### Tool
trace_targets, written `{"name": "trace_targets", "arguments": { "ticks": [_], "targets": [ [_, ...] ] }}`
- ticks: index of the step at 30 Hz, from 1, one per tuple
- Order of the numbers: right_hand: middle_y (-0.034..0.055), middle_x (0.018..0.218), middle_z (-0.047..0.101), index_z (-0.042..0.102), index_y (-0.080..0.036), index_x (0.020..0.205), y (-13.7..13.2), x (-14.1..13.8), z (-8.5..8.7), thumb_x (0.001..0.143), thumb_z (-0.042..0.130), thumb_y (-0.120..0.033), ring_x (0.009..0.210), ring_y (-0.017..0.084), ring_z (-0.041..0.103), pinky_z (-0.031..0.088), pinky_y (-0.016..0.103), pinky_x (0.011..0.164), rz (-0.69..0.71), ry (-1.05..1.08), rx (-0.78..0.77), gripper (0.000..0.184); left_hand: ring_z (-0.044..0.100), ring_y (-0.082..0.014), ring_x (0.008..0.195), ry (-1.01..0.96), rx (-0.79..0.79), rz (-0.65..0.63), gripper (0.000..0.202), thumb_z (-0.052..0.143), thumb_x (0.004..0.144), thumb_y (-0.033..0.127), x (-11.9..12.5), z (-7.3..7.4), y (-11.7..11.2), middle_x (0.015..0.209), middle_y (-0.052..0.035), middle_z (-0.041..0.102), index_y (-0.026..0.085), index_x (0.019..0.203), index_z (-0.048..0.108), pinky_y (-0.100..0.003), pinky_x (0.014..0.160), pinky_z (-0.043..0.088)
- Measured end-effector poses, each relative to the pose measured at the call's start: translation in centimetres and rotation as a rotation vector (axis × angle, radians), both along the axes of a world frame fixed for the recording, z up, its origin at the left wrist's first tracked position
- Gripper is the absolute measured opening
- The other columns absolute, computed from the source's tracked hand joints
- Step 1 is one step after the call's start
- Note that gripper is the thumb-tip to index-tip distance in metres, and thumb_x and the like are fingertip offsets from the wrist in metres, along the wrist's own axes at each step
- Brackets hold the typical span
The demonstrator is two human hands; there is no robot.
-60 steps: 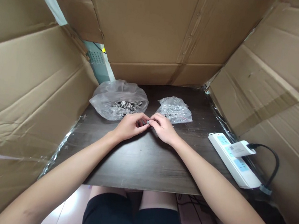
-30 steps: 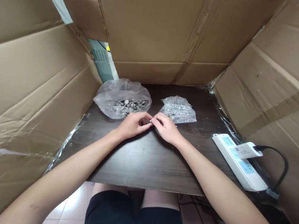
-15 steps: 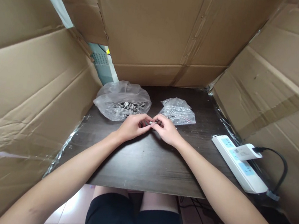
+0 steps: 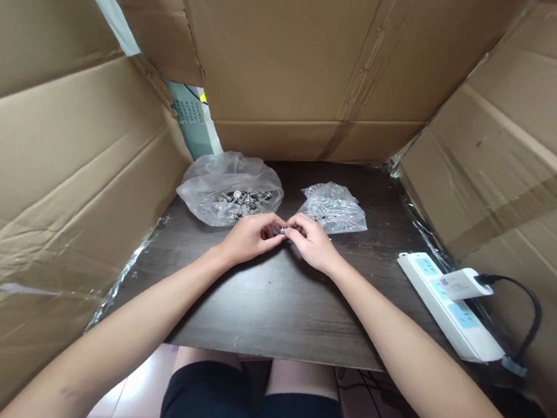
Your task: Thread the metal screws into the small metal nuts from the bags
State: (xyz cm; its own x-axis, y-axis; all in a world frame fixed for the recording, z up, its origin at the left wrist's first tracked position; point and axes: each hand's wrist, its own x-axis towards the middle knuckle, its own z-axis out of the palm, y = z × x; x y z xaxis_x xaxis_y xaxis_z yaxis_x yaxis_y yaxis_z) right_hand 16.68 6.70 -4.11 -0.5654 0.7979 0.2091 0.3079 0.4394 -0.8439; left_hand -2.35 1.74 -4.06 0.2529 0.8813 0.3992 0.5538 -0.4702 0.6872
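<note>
A small silver screw (image 4: 283, 231) is pinched between my two hands, just above the dark table. My left hand (image 4: 250, 237) has its thumb and fingertips closed at the left end of the screw. From the other side, the fingertips of my right hand (image 4: 311, 241) close on the screw and cover much of it. Behind my left hand lies a clear plastic bag (image 4: 200, 190), its mouth spread, with several metal screws (image 4: 247, 199) inside. A second clear bag (image 4: 336, 209), smaller and crumpled, rests behind my right hand; its contents are hard to make out.
A white power strip (image 4: 448, 312) lies at the table's right side, with a white plug-in adapter (image 4: 461, 283) and a black cable (image 4: 533, 312). Cardboard walls (image 4: 296, 50) enclose the dark tabletop (image 4: 276, 316) at the left, back and right. My legs are under the front edge.
Both hands stay in almost the same place, still pinching the screw. Less of the screw shows now between the fingertips. The whole view has shifted slightly.
</note>
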Motion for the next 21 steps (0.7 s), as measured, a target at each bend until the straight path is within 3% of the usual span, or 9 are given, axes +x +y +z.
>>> {"name": "trace_targets", "arguments": {
  "ticks": [3,9,21],
  "targets": [
    [0.0012,0.084,0.059,0.059,-0.019,0.082,-0.05,0.01,0.17,0.084,0.057,-0.022,0.077,0.017,0.054,0.041,0.03,0.073,0.003,0.011,-0.027,0.004,0.065,-0.0115,0.069,0.0,-0.009,0.005,0.016,0.068,0.091,0.029,-0.05,0.01,-0.01,0.086,-0.0019,0.073,0.017,0.102,0.071,-0.022,0.063,0.051],
    [0.002,0.082,0.057,0.059,-0.019,0.076,0.03,0.02,0.21,0.09,0.055,-0.027,0.079,0.017,0.054,0.041,0.031,0.075,-0.003,-0.001,0.005,0.017,0.064,-0.0114,0.068,-0.008,0.0,-0.001,0.015,0.067,0.091,0.028,0.08,0.04,-0.09,0.084,-0.0017,0.072,0.017,0.101,0.07,-0.022,0.064,0.052],
    [0.0019,0.084,0.057,0.059,-0.019,0.079,-0.01,-0.04,0.19,0.087,0.056,-0.027,0.074,0.016,0.053,0.041,0.03,0.071,0.006,0.0,-0.015,0.012,0.064,-0.0111,0.068,-0.01,-0.01,-0.007,0.014,0.068,0.091,0.026,0.05,0.13,-0.15,0.083,-0.0015,0.072,0.016,0.1,0.07,-0.021,0.064,0.05]
  ]
}}
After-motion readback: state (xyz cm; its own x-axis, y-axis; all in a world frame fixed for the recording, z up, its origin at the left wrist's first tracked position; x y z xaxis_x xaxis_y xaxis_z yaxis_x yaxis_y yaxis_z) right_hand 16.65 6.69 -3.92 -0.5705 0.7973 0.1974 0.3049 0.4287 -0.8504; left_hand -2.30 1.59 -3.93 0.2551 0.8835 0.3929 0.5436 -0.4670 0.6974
